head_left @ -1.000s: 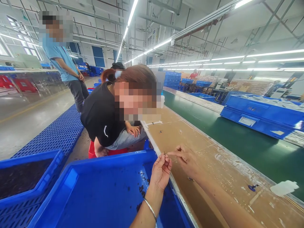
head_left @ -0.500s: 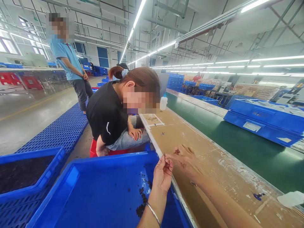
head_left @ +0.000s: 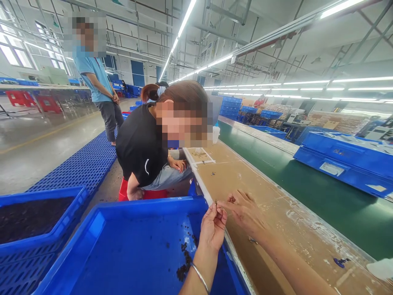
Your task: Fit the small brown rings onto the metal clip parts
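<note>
My left hand (head_left: 213, 227), with a bangle on its wrist, is pinched round a small metal part (head_left: 216, 203) held upright at the table's near edge. My right hand (head_left: 245, 211) is over the brown tabletop (head_left: 239, 174), its index finger stretched to the small part and the other fingers curled. Whether that fingertip touches the part or pinches something tiny, I cannot make out. Below my left hand is a large blue bin (head_left: 129, 246) with small dark pieces (head_left: 184, 262) scattered along its right side.
A co-worker in black (head_left: 138, 147) sits bent over the table ahead. Another person in light blue (head_left: 95, 78) stands at the left. A bin of dark pieces (head_left: 33, 217) is at lower left. Stacked blue crates (head_left: 344, 164) stand beyond the green belt (head_left: 276, 172).
The view has shifted slightly, so everything sits a little farther right in the picture. Both hands keep nearly the same pose around the small metal part.
</note>
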`<state>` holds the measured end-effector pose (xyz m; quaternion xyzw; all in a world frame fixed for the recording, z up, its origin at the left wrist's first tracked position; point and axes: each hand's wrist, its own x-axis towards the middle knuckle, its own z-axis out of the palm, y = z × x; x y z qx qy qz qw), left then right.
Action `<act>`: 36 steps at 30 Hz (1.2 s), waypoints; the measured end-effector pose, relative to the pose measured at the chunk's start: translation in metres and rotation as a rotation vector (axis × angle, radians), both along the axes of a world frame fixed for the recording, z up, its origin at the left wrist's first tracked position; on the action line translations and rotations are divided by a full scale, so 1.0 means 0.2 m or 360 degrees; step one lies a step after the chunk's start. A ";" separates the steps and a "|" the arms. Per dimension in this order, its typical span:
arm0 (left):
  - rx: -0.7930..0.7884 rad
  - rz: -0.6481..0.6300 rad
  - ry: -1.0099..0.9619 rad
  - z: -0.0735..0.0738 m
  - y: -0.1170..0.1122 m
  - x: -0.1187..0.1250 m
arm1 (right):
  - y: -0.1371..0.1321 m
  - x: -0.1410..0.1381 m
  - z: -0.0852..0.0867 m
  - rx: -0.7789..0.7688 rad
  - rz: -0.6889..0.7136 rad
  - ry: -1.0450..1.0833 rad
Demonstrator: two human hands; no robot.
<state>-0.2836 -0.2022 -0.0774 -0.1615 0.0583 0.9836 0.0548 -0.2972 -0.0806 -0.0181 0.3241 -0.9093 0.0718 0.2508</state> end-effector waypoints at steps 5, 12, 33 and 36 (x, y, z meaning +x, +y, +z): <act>0.0000 0.0001 0.0000 -0.01 0.00 0.00 | -0.01 0.00 0.00 -0.0019 0.0013 -0.0009; -0.0009 -0.0020 0.0076 -0.02 0.00 0.01 | 0.01 -0.01 0.00 -0.0150 0.0012 -0.0118; -0.0026 -0.0024 0.0048 -0.01 0.00 0.01 | -0.06 -0.18 0.04 -0.0779 0.0068 -0.0625; -0.0037 -0.0034 0.0043 0.00 0.00 0.01 | -0.04 -0.10 0.09 -0.1053 -0.0063 -0.0530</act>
